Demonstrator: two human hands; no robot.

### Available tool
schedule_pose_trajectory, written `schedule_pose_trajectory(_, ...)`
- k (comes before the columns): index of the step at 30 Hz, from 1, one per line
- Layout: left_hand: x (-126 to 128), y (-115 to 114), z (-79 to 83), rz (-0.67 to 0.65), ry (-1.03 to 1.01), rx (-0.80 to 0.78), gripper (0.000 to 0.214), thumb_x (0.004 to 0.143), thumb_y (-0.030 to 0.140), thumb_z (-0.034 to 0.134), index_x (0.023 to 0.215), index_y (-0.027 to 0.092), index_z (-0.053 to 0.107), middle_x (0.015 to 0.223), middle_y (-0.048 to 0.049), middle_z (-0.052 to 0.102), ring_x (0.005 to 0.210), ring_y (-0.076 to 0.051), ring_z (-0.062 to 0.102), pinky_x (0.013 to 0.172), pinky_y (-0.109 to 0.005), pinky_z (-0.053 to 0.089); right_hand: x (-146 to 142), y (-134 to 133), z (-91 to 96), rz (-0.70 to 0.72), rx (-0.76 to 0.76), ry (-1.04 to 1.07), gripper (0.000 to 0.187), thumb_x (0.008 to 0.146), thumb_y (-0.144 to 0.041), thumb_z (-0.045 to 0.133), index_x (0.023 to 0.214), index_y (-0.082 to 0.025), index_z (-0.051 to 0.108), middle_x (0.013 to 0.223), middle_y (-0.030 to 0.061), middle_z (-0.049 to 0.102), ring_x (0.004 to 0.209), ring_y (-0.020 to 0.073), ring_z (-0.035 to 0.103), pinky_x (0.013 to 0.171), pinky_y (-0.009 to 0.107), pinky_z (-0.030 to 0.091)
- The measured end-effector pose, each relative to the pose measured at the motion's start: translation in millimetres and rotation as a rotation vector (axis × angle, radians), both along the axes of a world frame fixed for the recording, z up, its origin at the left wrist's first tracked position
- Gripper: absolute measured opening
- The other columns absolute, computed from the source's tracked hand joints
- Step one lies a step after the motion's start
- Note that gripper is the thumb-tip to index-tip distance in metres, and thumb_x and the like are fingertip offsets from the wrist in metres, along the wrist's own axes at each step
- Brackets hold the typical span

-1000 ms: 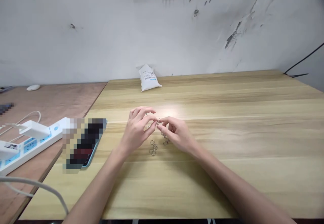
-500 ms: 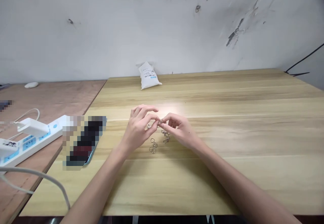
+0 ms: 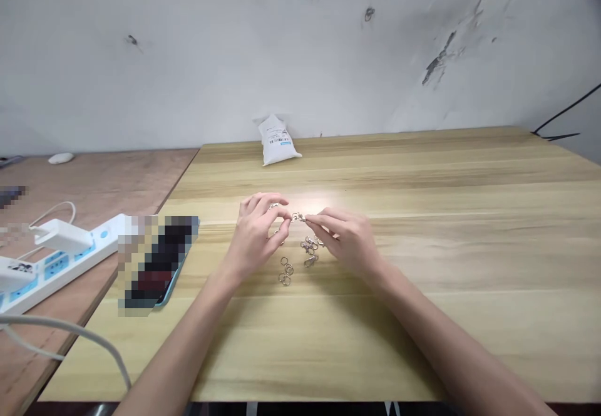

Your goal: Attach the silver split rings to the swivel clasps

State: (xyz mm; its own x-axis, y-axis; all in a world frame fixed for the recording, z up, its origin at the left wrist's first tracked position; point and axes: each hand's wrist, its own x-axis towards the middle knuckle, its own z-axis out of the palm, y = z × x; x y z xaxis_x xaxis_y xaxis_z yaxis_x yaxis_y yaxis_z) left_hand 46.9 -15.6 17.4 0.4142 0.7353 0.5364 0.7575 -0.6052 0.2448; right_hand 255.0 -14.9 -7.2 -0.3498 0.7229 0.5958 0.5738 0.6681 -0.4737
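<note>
My left hand [image 3: 260, 231] pinches one end of a small silvery key ring clasp [image 3: 297, 217] between thumb and index finger, its other fingers curled loosely above. My right hand [image 3: 350, 234] grips the opposite end with thumb and fingertips. Both pinches meet just above the table, and the fingers partly cover the piece. Below them lies a little pile of metal lobster clasps [image 3: 309, 245], with one clasp [image 3: 310, 260] slightly nearer me. Several loose key rings [image 3: 286, 270] lie to the left of these. More metal pieces show partly behind my left hand.
A white printed packet [image 3: 278, 143] stands at the back of the wooden table [image 3: 446, 215], by the wall. To the left lie a phone [image 3: 162, 262], blurred out, and a white power strip [image 3: 110, 234] with plugged-in chargers. A grey cable [image 3: 84, 334] curves across the lower left.
Both hands have shifted slightly away from me and drawn a bit apart, showing more of the piece between them. My right fingers have straightened, and more of the pile is visible.
</note>
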Motion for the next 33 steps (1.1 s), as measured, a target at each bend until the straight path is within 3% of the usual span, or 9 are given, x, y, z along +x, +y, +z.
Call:
schedule_pose_trajectory(4,-1,2,-5.2,-0.014,0.027,-0.080,0.010,0.093,0.021,0.051,0.089,0.022,0.060,0.112,-0.0062,0.065,0.117,-0.025,0.054,0.096,-0.042,0.035,-2,-1,-5.2,-0.004,0.181,-0.197,0.029,0.099,-0.019,0.044,0.105,-0.025,0.072,0.085,0.0037,0.074,0.067,0.0141,0.056,0.062,0.028,0.041)
schedule_pose_trajectory(10,-4,3,-3.7,-0.041,0.033,-0.148,0.011,0.093,0.020,0.051,0.088,0.021,0.060,0.112,-0.0055,0.064,0.117,-0.025,0.053,0.097,-0.042,0.034,-1,1,-10.7,0.065,0.240,-0.220,0.031,0.098,-0.013,0.044,0.112,-0.025,0.068,0.098,0.0035,0.075,0.071,0.0150,0.060,0.063,0.030,0.044)
schedule_pose_trajectory(20,-6,4,-9.2,-0.099,0.101,-0.257,0.008,0.089,0.020,0.052,0.090,0.022,0.060,0.115,-0.0060,0.062,0.118,-0.025,0.051,0.106,-0.048,0.032,-15,-8,-7.6,0.153,0.158,-0.128,0.031,0.098,-0.015,0.041,0.105,-0.025,0.070,0.101,0.0052,0.075,0.076,0.0154,0.065,0.066,0.030,0.049)
schedule_pose_trajectory(24,-14,8,-9.6,-0.016,0.087,-0.240,0.007,0.087,0.022,0.056,0.086,0.022,0.062,0.114,-0.0068,0.063,0.116,-0.026,0.053,0.105,-0.050,0.032,-14,-3,-10.9,0.108,0.119,-0.025,0.027,0.099,-0.017,0.043,0.103,-0.023,0.070,0.094,0.0050,0.075,0.076,0.0147,0.066,0.067,0.027,0.048)
schedule_pose_trajectory(28,-21,11,-7.8,0.020,0.104,-0.250,0.009,0.086,0.022,0.058,0.080,0.021,0.064,0.111,-0.0062,0.064,0.112,-0.025,0.055,0.105,-0.051,0.031,3,12,-17.9,0.024,-0.050,0.023,0.021,0.096,-0.024,0.050,0.093,-0.021,0.071,0.074,0.0017,0.069,0.054,0.0107,0.053,0.055,0.025,0.039)
schedule_pose_trajectory(33,-22,11,-5.9,0.018,0.080,-0.264,0.008,0.085,0.020,0.058,0.079,0.021,0.062,0.109,-0.0066,0.065,0.111,-0.025,0.056,0.104,-0.051,0.031,19,20,-17.0,0.109,-0.191,-0.046,0.018,0.091,-0.024,0.054,0.085,-0.020,0.071,0.075,0.0013,0.065,0.052,0.0088,0.045,0.053,0.024,0.033)
